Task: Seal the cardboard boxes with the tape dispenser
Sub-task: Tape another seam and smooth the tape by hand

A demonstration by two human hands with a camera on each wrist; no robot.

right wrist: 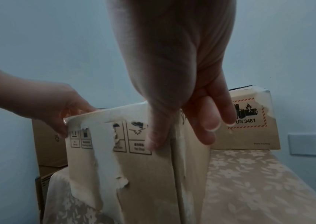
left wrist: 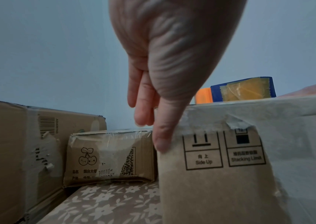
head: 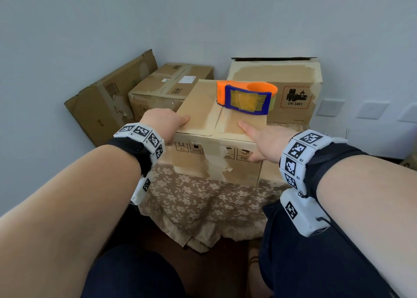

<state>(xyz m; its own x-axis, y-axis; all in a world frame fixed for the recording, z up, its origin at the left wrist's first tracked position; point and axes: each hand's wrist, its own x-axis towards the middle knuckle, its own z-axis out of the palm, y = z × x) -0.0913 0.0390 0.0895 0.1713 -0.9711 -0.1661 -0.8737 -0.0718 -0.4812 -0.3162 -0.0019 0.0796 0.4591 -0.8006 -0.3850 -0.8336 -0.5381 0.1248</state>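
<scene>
A worn cardboard box [head: 198, 108] stands on a table with its top flaps down. An orange and blue tape dispenser [head: 246, 98] lies on its far right top, and its blue plate [left wrist: 243, 91] shows over the box edge in the left wrist view. My left hand [head: 171, 124] is at the near left corner, with the thumb [left wrist: 161, 141] flat on the front face and straight fingers beside the box. My right hand [head: 261, 142] is at the near right corner, thumb [right wrist: 157, 136] on the front and fingers [right wrist: 209, 128] down the right side. Neither hand touches the dispenser.
A box marked UN 3481 [head: 293, 94] stands behind on the right. A taped box [head: 171, 83] sits back left, with flattened cardboard [head: 106, 103] leaning on the wall. A floral cloth [head: 203, 203] covers the table. My knees are below its front edge.
</scene>
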